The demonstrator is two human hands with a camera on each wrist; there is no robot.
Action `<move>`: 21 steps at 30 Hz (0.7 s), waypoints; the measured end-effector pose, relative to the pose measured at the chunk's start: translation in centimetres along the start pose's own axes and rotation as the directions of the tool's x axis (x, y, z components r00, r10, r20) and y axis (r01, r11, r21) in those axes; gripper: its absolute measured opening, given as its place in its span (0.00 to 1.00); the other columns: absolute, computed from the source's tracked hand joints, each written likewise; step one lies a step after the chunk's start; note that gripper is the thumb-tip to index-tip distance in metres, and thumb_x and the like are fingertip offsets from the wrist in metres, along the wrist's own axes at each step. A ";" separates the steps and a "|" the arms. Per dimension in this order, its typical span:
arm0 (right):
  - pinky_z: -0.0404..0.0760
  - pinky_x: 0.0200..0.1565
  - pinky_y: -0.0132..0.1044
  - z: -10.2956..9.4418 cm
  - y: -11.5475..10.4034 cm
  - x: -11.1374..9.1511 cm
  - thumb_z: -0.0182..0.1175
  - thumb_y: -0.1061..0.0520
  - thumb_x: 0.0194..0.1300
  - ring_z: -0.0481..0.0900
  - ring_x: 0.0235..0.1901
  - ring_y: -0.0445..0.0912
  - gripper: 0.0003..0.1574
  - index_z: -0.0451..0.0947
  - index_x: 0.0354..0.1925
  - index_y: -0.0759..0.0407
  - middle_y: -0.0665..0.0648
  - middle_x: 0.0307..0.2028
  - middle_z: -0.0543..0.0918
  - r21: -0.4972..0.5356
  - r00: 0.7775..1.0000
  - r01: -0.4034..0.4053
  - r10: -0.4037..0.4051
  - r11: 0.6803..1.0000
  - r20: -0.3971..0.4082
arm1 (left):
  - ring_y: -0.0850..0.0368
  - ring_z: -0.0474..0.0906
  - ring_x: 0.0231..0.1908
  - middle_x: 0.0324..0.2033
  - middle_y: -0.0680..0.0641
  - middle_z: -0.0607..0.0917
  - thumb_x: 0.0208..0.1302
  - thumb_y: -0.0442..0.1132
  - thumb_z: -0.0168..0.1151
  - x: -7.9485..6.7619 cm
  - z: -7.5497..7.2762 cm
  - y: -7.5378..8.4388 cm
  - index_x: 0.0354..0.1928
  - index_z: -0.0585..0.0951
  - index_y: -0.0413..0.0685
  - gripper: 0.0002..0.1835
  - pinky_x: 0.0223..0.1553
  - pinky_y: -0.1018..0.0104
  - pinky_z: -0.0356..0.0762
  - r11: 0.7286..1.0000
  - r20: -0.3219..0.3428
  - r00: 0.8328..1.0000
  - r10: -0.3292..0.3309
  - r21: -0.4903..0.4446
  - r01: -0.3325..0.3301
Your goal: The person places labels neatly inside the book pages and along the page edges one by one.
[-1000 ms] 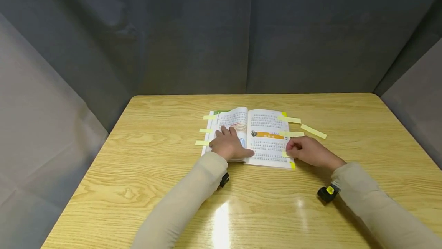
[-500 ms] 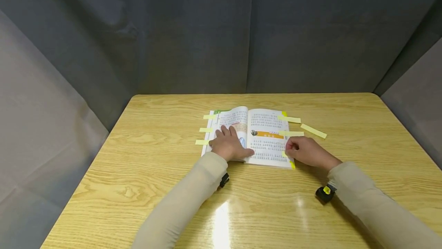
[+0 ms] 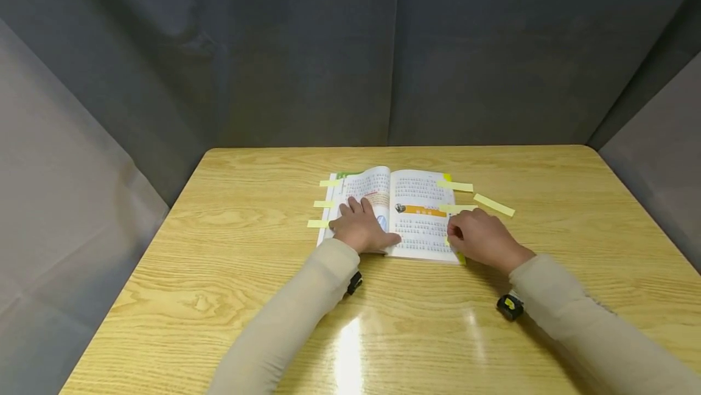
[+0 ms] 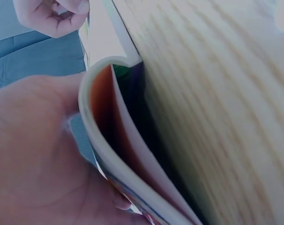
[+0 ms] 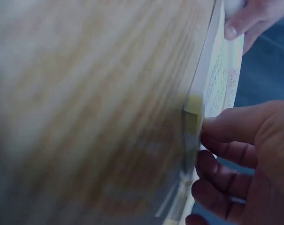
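An open book with printed pages lies on the wooden table. My left hand rests spread across its left page, thumb by the gutter. In the left wrist view the left-hand pages bulge up under that hand. My right hand is at the right page's outer edge, fingers curled, pinching a pale yellow sticky strip low on that edge. Most of the strip is hidden by the hand. In the right wrist view the thumb lies at the page edge beside a yellow corner, with the other fingers curled below.
Two other sticky strips, an upper strip and a middle strip, jut from the right page. A loose strip lies right of the book. Several strips, one being a lower strip, mark the left side. Grey curtains stand behind the table.
My right hand has shifted slightly left and rolled over, covering more of the lower strip. The left hand holds its place on the page. The whole view has shifted a little.
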State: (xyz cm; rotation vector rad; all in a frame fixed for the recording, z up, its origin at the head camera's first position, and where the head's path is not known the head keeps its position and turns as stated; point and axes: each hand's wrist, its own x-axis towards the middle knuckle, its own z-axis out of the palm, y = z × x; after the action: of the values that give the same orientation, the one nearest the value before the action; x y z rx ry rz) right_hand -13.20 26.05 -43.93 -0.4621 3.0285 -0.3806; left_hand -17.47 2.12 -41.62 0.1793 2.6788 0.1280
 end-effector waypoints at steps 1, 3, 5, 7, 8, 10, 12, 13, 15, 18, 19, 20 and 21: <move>0.79 0.34 0.47 0.0 -0.1 0.0 0.61 0.59 0.64 0.70 0.27 0.45 0.10 0.78 0.25 0.51 0.49 0.24 0.78 -0.030 1.000 0.025 -0.025 0.999 -0.018 | 0.38 0.42 0.79 0.79 0.37 0.41 0.57 0.78 0.52 0.0 0.0 0.0 0.80 0.38 0.46 0.63 0.68 0.34 0.66 1.000 0.003 1.000 -0.002 0.000 0.002; 0.70 0.25 0.39 0.0 -0.2 0.1 0.62 0.60 0.62 0.72 0.28 0.46 0.10 0.80 0.24 0.50 0.49 0.24 0.80 -0.067 0.998 0.052 -0.055 0.996 -0.039 | 0.38 0.42 0.79 0.79 0.37 0.41 0.57 0.78 0.52 0.1 0.0 0.0 0.80 0.38 0.46 0.63 0.68 0.34 0.66 1.000 0.008 1.000 -0.004 0.003 0.004; 0.69 0.25 0.37 -0.2 -0.3 0.2 0.63 0.60 0.61 0.73 0.28 0.46 0.10 0.81 0.23 0.50 0.49 0.24 0.81 -0.083 0.997 0.062 -0.066 0.995 -0.050 | 0.38 0.42 0.79 0.79 0.37 0.41 0.57 0.78 0.51 0.1 -0.1 0.1 0.80 0.38 0.46 0.63 0.68 0.34 0.65 1.000 0.013 1.000 -0.006 0.007 0.006; 0.68 0.25 0.36 -0.3 -0.2 0.3 0.64 0.59 0.60 0.73 0.28 0.46 0.09 0.81 0.23 0.50 0.48 0.23 0.81 -0.077 0.997 0.053 -0.057 0.996 -0.045 | 0.38 0.41 0.79 0.79 0.37 0.40 0.58 0.78 0.51 0.1 -0.1 0.1 0.80 0.38 0.46 0.63 0.68 0.34 0.65 1.000 0.020 1.000 -0.005 0.010 0.005; 0.68 0.26 0.37 -0.4 -0.2 0.4 0.65 0.59 0.59 0.73 0.28 0.46 0.09 0.82 0.23 0.50 0.48 0.23 0.82 -0.072 0.997 0.054 -0.057 0.996 -0.044 | 0.38 0.41 0.79 0.79 0.37 0.40 0.58 0.78 0.51 0.0 -0.2 0.1 0.80 0.38 0.46 0.63 0.68 0.34 0.64 1.000 0.022 1.000 -0.004 0.012 0.003; 0.68 0.26 0.36 -0.6 -0.2 0.4 0.65 0.59 0.59 0.72 0.28 0.46 0.10 0.82 0.22 0.49 0.47 0.23 0.81 -0.064 0.998 0.054 -0.056 0.997 -0.041 | 0.38 0.41 0.79 0.79 0.36 0.40 0.57 0.78 0.51 0.0 -0.3 0.2 0.80 0.38 0.46 0.63 0.69 0.34 0.64 1.000 0.023 1.000 -0.001 0.015 0.001; 0.66 0.26 0.35 -0.7 -0.1 0.4 0.65 0.59 0.59 0.71 0.27 0.45 0.11 0.82 0.21 0.49 0.46 0.22 0.81 -0.057 0.997 0.057 -0.059 0.997 -0.041 | 0.37 0.41 0.79 0.79 0.36 0.40 0.58 0.78 0.51 -0.1 -0.4 0.2 0.80 0.38 0.46 0.63 0.69 0.33 0.63 1.000 0.027 1.000 0.005 0.018 -0.006; 0.66 0.25 0.35 -0.7 -0.1 0.4 0.65 0.59 0.59 0.71 0.27 0.45 0.11 0.81 0.21 0.49 0.46 0.21 0.80 -0.056 0.997 0.059 -0.062 0.997 -0.044 | 0.37 0.41 0.79 0.79 0.36 0.40 0.58 0.78 0.51 -0.1 -0.4 0.2 0.80 0.38 0.46 0.63 0.69 0.34 0.63 1.000 0.028 1.000 0.006 0.023 -0.007; 0.65 0.24 0.35 -0.6 0.0 0.4 0.64 0.60 0.59 0.70 0.25 0.45 0.12 0.81 0.21 0.49 0.47 0.21 0.80 -0.064 0.996 0.065 -0.069 0.996 -0.059 | 0.37 0.41 0.79 0.79 0.36 0.40 0.57 0.78 0.51 0.0 -0.4 0.2 0.80 0.38 0.46 0.63 0.69 0.34 0.63 0.999 0.031 0.999 0.010 0.030 -0.011; 0.66 0.23 0.35 -0.3 0.1 0.6 0.63 0.61 0.59 0.70 0.25 0.45 0.11 0.81 0.21 0.50 0.48 0.21 0.81 -0.084 0.993 0.073 -0.080 0.994 -0.087 | 0.37 0.41 0.79 0.79 0.36 0.41 0.57 0.78 0.51 0.1 -0.4 0.1 0.80 0.38 0.45 0.63 0.69 0.33 0.64 0.999 0.035 0.999 0.015 0.030 -0.016; 0.67 0.23 0.36 -0.2 0.1 0.6 0.63 0.61 0.59 0.70 0.25 0.45 0.11 0.81 0.21 0.51 0.48 0.21 0.81 -0.091 0.991 0.078 -0.087 0.993 -0.101 | 0.37 0.41 0.79 0.79 0.36 0.41 0.57 0.78 0.51 0.1 -0.4 0.0 0.80 0.38 0.45 0.63 0.69 0.33 0.63 0.999 0.038 0.999 0.017 0.029 -0.018; 0.67 0.23 0.36 -0.1 0.1 0.6 0.63 0.61 0.59 0.70 0.25 0.45 0.10 0.81 0.22 0.51 0.48 0.22 0.81 -0.097 0.989 0.084 -0.095 0.992 -0.112 | 0.36 0.41 0.79 0.79 0.36 0.40 0.57 0.78 0.51 0.1 -0.4 0.0 0.80 0.38 0.45 0.63 0.69 0.32 0.63 0.999 0.041 0.999 0.022 0.023 -0.023; 0.67 0.23 0.36 0.0 0.0 0.6 0.64 0.61 0.59 0.70 0.25 0.45 0.10 0.81 0.22 0.51 0.49 0.22 0.81 -0.103 0.988 0.090 -0.102 0.991 -0.118 | 0.36 0.41 0.79 0.79 0.36 0.40 0.58 0.78 0.51 0.2 -0.4 -0.1 0.80 0.38 0.45 0.63 0.69 0.32 0.62 0.999 0.043 0.999 0.026 0.020 -0.027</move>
State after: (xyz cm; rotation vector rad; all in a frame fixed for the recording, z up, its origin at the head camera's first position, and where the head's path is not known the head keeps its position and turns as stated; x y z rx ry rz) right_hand -13.73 25.90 -43.95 -0.6159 3.1640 -0.2768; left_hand -17.82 1.99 -41.31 0.2222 2.6366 0.1035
